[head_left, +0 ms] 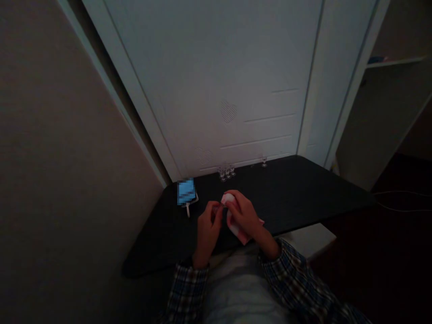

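Observation:
My right hand (241, 211) is closed around a pink and white cloth (238, 229), whose loose end hangs down below the palm. Close beside it, my left hand (208, 225) is pinched on what looks like a small glass (215, 210), mostly covered by the fingers. The cloth's upper part meets the fingertips of the left hand. Both hands are held over the near edge of the dark table. Beyond them, several small clear stemmed glasses (226, 172) stand in a cluster, and one single stemmed glass (264, 162) stands apart to the right.
A lit phone or small screen (186, 191) leans on a white stand (188, 209) at the table's left. The dark table (286, 193) backs onto a white panelled door (216, 67). Below the near edge at right is a white surface (312, 240). Pale cables (401, 209) run at far right.

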Demonstrator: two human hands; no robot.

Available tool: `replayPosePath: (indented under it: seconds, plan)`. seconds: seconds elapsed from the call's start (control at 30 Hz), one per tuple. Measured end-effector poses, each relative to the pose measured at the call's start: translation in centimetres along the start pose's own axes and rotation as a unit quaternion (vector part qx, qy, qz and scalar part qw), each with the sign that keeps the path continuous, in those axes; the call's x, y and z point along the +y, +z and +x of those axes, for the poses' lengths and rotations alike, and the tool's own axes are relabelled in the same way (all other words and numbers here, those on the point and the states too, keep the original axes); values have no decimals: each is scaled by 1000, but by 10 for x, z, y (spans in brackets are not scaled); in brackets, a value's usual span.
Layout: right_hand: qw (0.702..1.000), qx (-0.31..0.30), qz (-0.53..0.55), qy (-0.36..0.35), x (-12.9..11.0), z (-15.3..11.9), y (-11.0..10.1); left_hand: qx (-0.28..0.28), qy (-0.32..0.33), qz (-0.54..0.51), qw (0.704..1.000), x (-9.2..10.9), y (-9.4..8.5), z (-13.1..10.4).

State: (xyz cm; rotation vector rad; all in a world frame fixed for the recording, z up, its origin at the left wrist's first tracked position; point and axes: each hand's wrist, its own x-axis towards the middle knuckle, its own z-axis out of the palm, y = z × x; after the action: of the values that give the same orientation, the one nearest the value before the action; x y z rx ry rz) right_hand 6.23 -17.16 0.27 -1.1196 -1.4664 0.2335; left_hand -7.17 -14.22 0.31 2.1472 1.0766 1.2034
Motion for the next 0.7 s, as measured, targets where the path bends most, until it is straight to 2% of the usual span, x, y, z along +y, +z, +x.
replayPosePath:
  seconds: [0.2, 0.47, 0.7]
  plan:
    - [999, -20, -33, 21, 1, -1, 1, -7, 4, -19, 1000, -1, 2, 0]
    - [997, 1, -55, 61, 0, -2, 2, -9, -5, -31, 999, -1, 3, -1]
    - [997, -14, -58, 57, -2, -3, 0, -14, -17, -17, 1000, 2, 0, -1]
